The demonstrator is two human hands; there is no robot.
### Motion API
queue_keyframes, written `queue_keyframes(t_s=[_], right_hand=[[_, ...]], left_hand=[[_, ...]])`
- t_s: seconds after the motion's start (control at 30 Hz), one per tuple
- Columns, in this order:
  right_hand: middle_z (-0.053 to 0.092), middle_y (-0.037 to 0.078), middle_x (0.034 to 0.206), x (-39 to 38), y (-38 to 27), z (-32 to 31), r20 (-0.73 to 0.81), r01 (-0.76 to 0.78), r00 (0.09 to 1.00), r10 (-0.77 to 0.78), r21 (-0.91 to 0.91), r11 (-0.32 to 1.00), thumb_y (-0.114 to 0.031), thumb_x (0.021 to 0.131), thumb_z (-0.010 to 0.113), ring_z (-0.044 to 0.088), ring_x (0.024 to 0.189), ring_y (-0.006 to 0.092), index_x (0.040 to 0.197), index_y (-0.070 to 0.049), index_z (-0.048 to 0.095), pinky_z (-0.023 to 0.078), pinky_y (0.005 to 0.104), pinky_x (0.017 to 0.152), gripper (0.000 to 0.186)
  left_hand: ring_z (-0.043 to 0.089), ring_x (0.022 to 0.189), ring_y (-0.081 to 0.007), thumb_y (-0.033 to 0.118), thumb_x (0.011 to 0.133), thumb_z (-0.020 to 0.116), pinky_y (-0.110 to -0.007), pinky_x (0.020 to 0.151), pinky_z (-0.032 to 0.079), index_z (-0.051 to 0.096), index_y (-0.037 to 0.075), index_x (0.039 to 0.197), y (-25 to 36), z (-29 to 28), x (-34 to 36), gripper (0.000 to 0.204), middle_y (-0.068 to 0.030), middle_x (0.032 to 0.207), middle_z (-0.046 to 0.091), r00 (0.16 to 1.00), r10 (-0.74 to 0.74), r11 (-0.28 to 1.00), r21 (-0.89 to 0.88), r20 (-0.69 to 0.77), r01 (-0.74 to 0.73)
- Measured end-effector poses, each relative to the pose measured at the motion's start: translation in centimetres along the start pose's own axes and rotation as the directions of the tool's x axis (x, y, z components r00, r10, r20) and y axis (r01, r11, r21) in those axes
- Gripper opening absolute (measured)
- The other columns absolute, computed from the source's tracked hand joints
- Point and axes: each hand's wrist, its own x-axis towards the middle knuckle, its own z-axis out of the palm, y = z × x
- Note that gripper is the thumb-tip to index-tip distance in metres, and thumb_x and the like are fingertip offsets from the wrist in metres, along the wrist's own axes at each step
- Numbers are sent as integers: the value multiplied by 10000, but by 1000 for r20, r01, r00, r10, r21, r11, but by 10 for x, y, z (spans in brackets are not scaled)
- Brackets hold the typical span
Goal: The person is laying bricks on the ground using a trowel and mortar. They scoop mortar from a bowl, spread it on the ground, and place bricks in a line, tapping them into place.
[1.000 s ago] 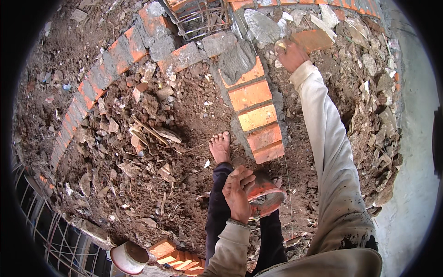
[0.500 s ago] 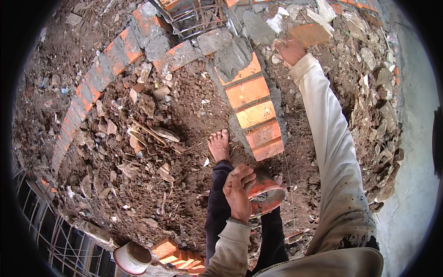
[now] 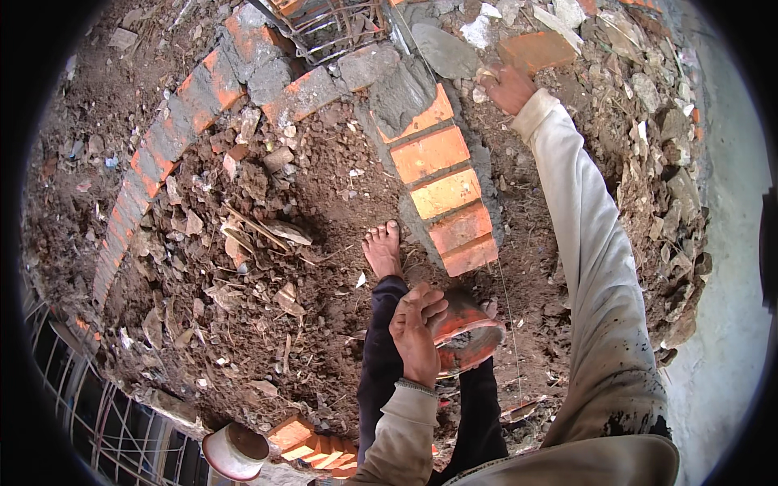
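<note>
My right hand (image 3: 509,89) is closed around the handle end of a trowel, at the far right of the brick row. The trowel's grey oval blade (image 3: 444,52) points left, beside the wet mortar (image 3: 401,101) spread on the row's far end. Several orange bricks (image 3: 429,154) lie side by side with mortar joints, running toward me. My left hand (image 3: 416,334) hangs over my leg with its fingers curled in, and nothing shows in them. Just right of it is an orange bucket (image 3: 478,340) with grey residue inside.
A taut string (image 3: 509,324) runs along the row's right side. A loose brick (image 3: 536,52) lies beyond my right hand among rubble. A curved brick course (image 3: 150,166) bends along the left. Steel bars (image 3: 344,36) stand at the top; a white pail (image 3: 235,452) is lower left.
The view has shifted slightly. Against the ground, my right hand and the trowel have come a little nearer, and the blade has turned slightly. My left hand stays curled beside the bucket.
</note>
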Motion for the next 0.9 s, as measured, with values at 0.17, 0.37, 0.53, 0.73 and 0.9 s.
queue_keyframes(t_s=[0.17,0.37,0.53,0.73,0.9], right_hand=[[634,278,917,-22,-1,-22,51,-53,998,48,82,995,-302,866,503,614,886,426,1041,4,628,474,458,803,374],[647,235,940,-30,-27,-21,-41,-279,960,276,-140,950,-284,857,519,626,916,377,1119,-62,584,477,461,817,349],[556,168,1184,-55,-32,-4,-142,-210,976,168,-372,904,-320,858,553,609,975,366,1276,-132,508,496,464,827,460],[545,155,1177,-69,-32,-4,-107,-140,989,105,-406,903,-304,856,565,617,959,353,1295,-160,499,505,447,812,467],[562,155,1145,-68,-40,-2,-171,-226,969,179,-317,921,-300,847,584,619,952,356,1267,-171,524,503,445,805,444]], left_hand=[[637,770,-159,277,954,504,-283,707,521,571,10,1089,-1,-1,0,307,-75,904,655,1000,8,1000,-4,18,-8],[641,770,-157,285,949,516,-269,691,516,573,14,1084,-5,-1,0,308,-74,905,657,1000,1,1000,3,21,-1],[641,765,-156,286,945,526,-269,687,513,572,10,1080,-5,-1,0,310,-75,908,657,1000,10,1000,-4,12,-10],[621,784,-141,293,962,472,-268,737,520,588,4,1076,-9,-1,-2,331,-85,927,651,1000,21,999,42,22,-22],[628,785,-149,280,958,483,-277,733,517,582,7,1088,-13,-2,-3,317,-82,921,652,999,23,999,38,29,-24]])
